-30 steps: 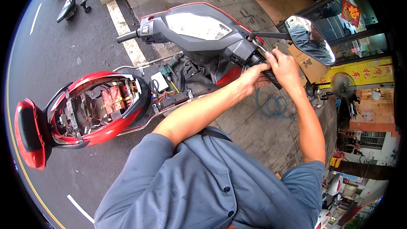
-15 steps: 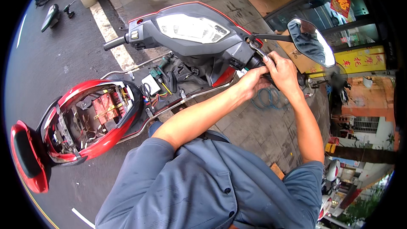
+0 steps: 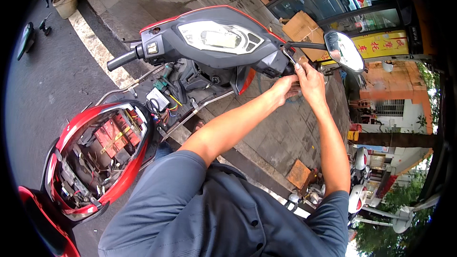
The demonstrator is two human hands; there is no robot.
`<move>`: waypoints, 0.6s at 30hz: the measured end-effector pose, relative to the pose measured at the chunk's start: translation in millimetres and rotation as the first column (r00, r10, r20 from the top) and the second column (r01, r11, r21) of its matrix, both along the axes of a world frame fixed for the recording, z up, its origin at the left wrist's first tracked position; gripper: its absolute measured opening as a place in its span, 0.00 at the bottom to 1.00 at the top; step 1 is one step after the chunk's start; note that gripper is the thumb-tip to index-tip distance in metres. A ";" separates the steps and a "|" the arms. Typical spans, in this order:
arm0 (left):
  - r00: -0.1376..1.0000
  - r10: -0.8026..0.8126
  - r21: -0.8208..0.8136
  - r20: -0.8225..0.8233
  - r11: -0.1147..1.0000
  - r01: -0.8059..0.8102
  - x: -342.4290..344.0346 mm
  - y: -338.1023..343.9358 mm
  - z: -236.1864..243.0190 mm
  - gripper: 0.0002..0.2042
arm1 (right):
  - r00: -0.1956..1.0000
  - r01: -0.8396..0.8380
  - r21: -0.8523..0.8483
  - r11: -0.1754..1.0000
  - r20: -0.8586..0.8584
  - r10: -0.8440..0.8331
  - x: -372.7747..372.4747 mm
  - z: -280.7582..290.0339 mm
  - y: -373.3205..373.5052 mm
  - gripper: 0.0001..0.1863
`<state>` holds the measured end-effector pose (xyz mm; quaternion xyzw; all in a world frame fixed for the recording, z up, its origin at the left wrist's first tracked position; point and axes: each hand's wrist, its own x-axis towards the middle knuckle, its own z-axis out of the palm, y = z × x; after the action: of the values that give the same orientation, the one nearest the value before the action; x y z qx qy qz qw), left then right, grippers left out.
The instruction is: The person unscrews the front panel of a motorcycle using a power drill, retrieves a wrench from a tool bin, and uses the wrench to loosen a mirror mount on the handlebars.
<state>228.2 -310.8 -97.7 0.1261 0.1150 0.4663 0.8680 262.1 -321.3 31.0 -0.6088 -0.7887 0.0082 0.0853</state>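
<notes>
A red and grey scooter's handlebar cowl (image 3: pixel 221 57), with a pale dashboard display (image 3: pixel 221 37), stands in front of me. My right hand (image 3: pixel 312 83) is closed at its right end, thumb on a slim silvery metal bar (image 3: pixel 289 59) beneath the mirror stem (image 3: pixel 307 45). Whether that bar is a spanner or a lever I cannot tell. Against it, my left hand (image 3: pixel 284 89) has its fingers curled in; what they hold is hidden. The mirror (image 3: pixel 343 51) sticks out beyond my hands. At the cowl's other end the left handlebar grip (image 3: pixel 121 59) is free.
The open seat compartment (image 3: pixel 62 162) shows red battery blocks (image 3: pixel 112 135) and loose wires. A green power drill (image 3: pixel 163 83) and a white box (image 3: pixel 157 99) lie on the footboard. A bucket (image 3: pixel 65 2) stands far left; a cardboard box (image 3: pixel 302 31) leans by the shopfront.
My view has shifted, so the scooter's rear and the street sit differently. Both hands stay together at the right handlebar end, with little change in their hold.
</notes>
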 end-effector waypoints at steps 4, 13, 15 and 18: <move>0.997 0.034 -0.030 0.069 0.999 -0.032 8.0 3.8 0.8 0.15 | 0.993 0.112 -0.056 0.992 -0.035 -0.114 -12.3 2.2 -4.3 0.21; 0.899 0.055 -0.066 0.434 0.997 -0.029 35.5 21.4 -12.6 0.15 | 0.977 0.209 -0.023 0.978 0.057 -0.208 -48.7 1.8 -15.4 0.17; 0.877 0.038 -0.044 0.479 0.999 -0.019 40.0 19.8 -16.8 0.15 | 0.969 0.235 -0.011 0.972 0.084 -0.233 -52.9 -0.3 -17.0 0.17; 0.857 0.048 -0.014 0.512 0.999 -0.048 44.1 21.3 -22.4 0.14 | 0.963 0.235 0.046 0.971 0.125 -0.239 -57.6 -4.0 -16.2 0.18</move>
<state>272.3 -289.4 -120.1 -0.0057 -0.1166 0.5045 0.8555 204.5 -337.5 27.1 -0.6966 -0.7141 -0.0540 0.0434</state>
